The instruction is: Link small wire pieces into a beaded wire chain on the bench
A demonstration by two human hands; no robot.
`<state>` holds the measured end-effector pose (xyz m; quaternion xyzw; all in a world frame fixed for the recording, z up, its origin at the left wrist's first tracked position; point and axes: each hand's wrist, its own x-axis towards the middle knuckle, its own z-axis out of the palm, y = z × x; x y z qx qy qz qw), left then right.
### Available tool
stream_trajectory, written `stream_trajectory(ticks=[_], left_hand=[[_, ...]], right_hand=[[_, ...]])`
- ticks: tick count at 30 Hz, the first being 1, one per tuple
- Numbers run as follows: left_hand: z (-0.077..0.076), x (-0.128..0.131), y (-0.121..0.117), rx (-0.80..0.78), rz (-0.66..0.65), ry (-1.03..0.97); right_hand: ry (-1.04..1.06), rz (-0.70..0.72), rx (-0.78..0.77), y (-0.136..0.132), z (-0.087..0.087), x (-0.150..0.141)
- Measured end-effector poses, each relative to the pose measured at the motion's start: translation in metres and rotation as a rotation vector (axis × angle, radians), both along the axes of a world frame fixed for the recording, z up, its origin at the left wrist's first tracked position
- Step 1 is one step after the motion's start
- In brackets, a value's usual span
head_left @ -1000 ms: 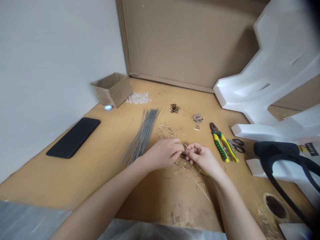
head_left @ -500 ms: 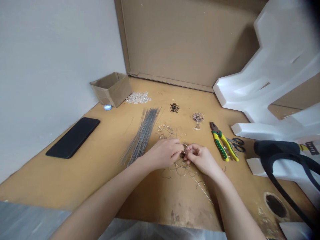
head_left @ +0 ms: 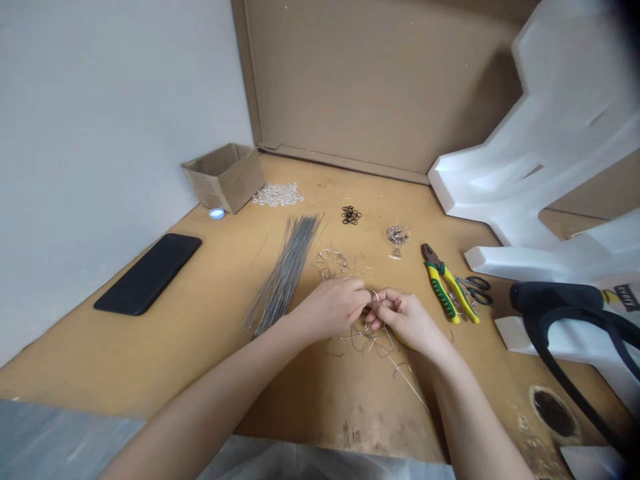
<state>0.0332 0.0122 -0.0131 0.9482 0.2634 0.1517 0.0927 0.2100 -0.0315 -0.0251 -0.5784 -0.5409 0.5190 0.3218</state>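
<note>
My left hand (head_left: 336, 307) and my right hand (head_left: 400, 317) meet over the middle of the table, fingertips almost touching. Both are closed in a pinch on a thin curved wire (head_left: 375, 293) that bends up between them. Fingers cover most of that wire, so its full shape is hidden. Below the hands lie loose bent wires (head_left: 373, 341) on the wood, one long piece running toward the front edge. Just beyond my left hand is a loose cluster of curled wire pieces (head_left: 331, 261). A bundle of straight grey wires (head_left: 290, 273) lies left of it.
Yellow-green pliers (head_left: 446, 287) and scissors (head_left: 477, 290) lie to the right. Behind are black rings (head_left: 351, 215), a coil of wire (head_left: 398, 235), clear small pieces (head_left: 278, 194) and a cardboard box (head_left: 225, 177). A black phone (head_left: 149, 273) lies left; white foam (head_left: 480, 177) borders the right.
My fingertips have come slightly closer together on the wire, and the right hand has turned a little. Otherwise the view has only shifted slightly.
</note>
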Motion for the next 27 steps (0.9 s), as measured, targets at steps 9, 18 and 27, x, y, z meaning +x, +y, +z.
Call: stream_trajectory(ticks=[9, 18, 27], left_hand=[[-0.002, 0.003, -0.003, 0.037, 0.028, 0.026], [-0.01, 0.012, -0.008, 0.04, 0.144, -0.071], [-0.012, 0.013, -0.01, 0.065, 0.168, -0.241]], right_hand=[[-0.145, -0.018, 0.071, -0.005, 0.008, -0.008], [-0.166, -0.035, 0.101, -0.006, 0.003, -0.005], [0.126, -0.052, 0.016, -0.001, 0.003, -0.001]])
